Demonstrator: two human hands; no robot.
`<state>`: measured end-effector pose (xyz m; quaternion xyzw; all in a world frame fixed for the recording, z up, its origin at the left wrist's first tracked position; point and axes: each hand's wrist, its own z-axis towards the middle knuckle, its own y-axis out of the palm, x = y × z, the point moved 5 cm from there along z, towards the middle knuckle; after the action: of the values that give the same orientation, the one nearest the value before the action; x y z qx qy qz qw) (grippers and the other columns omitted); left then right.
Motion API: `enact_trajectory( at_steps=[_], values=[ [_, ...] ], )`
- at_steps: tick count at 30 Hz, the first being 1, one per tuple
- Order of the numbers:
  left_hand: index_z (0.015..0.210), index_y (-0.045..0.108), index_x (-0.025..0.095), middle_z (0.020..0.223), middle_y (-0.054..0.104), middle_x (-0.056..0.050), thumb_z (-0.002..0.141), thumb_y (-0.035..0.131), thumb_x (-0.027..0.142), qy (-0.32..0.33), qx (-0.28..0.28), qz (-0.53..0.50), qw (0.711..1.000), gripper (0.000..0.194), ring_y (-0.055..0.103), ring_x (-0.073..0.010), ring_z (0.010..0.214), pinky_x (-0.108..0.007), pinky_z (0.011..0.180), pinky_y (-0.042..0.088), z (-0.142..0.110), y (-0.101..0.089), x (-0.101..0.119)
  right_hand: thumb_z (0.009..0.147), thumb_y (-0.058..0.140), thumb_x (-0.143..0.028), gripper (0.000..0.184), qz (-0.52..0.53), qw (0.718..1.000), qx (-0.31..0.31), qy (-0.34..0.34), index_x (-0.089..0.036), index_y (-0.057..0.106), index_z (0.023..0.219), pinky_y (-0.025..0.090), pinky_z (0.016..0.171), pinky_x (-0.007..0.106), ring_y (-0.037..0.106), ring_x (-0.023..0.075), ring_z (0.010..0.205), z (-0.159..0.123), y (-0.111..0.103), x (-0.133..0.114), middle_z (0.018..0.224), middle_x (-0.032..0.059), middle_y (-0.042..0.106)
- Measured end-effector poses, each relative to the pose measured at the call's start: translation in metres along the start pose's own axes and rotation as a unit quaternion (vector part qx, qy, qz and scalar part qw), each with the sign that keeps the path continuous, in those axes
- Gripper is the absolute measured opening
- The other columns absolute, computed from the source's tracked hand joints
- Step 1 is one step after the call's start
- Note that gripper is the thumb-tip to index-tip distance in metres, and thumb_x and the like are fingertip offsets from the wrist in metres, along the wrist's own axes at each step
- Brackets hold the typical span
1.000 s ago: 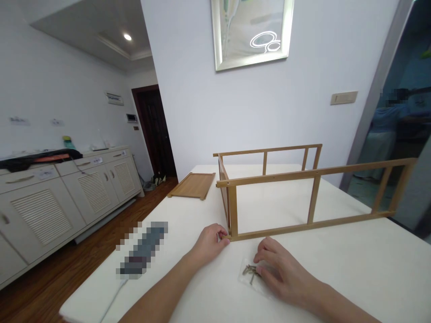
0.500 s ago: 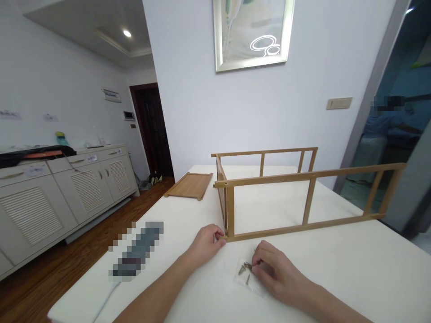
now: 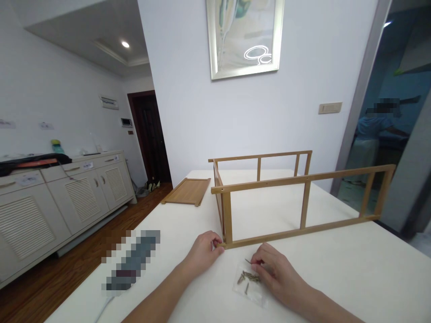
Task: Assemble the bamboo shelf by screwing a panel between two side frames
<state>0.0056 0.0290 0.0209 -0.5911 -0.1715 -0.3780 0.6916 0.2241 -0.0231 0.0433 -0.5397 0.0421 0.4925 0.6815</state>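
A light wooden frame (image 3: 305, 204) of rails and uprights stands on its side on the white table (image 3: 370, 264). My left hand (image 3: 202, 253) pinches the frame's near bottom corner. My right hand (image 3: 274, 276) rests over a small clear bag of several dark screws (image 3: 248, 280), and its fingertips pinch one screw at the bag's top edge.
A flat wooden panel (image 3: 186, 191) lies at the table's far left edge. A blurred-out object (image 3: 131, 260) with a white cord lies near the left edge. White cabinets (image 3: 60, 197) line the left wall. A person (image 3: 373, 134) stands beyond the doorway at right.
My right hand's fingers have drawn together over the screws and pinched one. My left hand stays on the frame corner. The view shifted slightly.
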Motion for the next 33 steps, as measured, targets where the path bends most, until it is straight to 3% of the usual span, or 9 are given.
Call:
enact_trajectory(
  at_steps=[8, 21, 27, 33],
  values=[
    [0.087, 0.069, 0.017, 0.077, 0.063, 0.000, 0.073, 0.061, 0.021, -0.009, -0.002, 0.003, 1.000, 0.017, 0.052, -0.0138, 0.066, -0.025, 0.064, 0.041, 0.001, 0.002, -0.003, 0.097, 0.039, -0.030, 0.025, -0.027, 1.000, -0.008, 0.000, -0.022, 0.058, 0.084, 0.046, 0.074, 0.034, 0.056, 0.0192, 0.082, -0.001, 0.000, -0.001, 0.085, 0.0062, 0.059],
    [0.082, 0.072, 0.017, 0.079, 0.064, -0.002, 0.075, 0.060, 0.020, 0.022, 0.001, 0.024, 0.999, 0.014, 0.054, -0.0145, 0.070, -0.026, 0.068, 0.041, 0.002, 0.003, -0.002, 0.093, 0.046, -0.027, 0.021, -0.010, 1.000, 0.003, 0.027, -0.022, 0.062, 0.082, 0.046, 0.076, 0.033, 0.057, 0.0191, 0.084, 0.001, 0.003, 0.003, 0.086, 0.0055, 0.060],
    [0.081, 0.071, 0.017, 0.079, 0.064, -0.002, 0.074, 0.060, 0.020, 0.021, -0.001, 0.009, 1.000, 0.013, 0.055, -0.0141, 0.069, -0.025, 0.066, 0.041, 0.001, 0.004, -0.001, 0.089, 0.050, -0.022, 0.016, -0.017, 0.999, -0.022, 0.042, -0.022, 0.063, 0.080, 0.045, 0.077, 0.032, 0.057, 0.0188, 0.085, 0.014, 0.016, 0.003, 0.088, 0.0052, 0.061],
    [0.080, 0.070, 0.017, 0.080, 0.064, -0.002, 0.075, 0.059, 0.018, 0.034, 0.001, 0.007, 0.999, 0.013, 0.056, -0.0142, 0.073, -0.025, 0.068, 0.041, 0.002, 0.004, -0.001, 0.084, 0.052, -0.015, 0.015, -0.008, 0.998, -0.001, 0.057, -0.021, 0.065, 0.078, 0.044, 0.078, 0.031, 0.058, 0.0186, 0.085, 0.040, 0.039, -0.008, 0.085, 0.0041, 0.062]
  ],
)
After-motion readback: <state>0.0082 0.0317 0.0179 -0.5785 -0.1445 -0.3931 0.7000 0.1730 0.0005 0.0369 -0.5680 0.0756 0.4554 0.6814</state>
